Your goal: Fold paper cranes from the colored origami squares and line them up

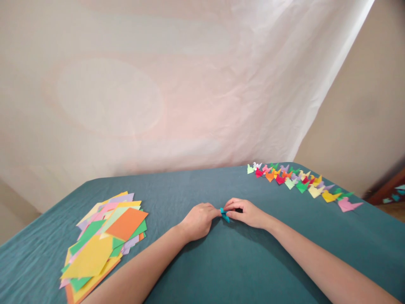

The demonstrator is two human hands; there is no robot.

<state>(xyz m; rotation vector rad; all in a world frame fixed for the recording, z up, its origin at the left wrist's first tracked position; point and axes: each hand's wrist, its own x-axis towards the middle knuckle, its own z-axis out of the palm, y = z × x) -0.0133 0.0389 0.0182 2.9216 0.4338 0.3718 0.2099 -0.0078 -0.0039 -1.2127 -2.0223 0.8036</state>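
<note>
My left hand (199,219) and my right hand (248,212) meet at the middle of the teal tablecloth (240,261). Both pinch a small folded piece of teal-blue paper (224,214) between their fingertips, just above the cloth. The left hand's fingers are curled into a loose fist around one end. The right hand's thumb and forefinger close on the other end. Most of the folded piece is hidden by the fingers.
A loose pile of coloured paper squares (101,240) lies at the left front. A row of several small folded paper figures (300,181) runs along the far right of the table. A pale sheet (158,84) hangs behind the table.
</note>
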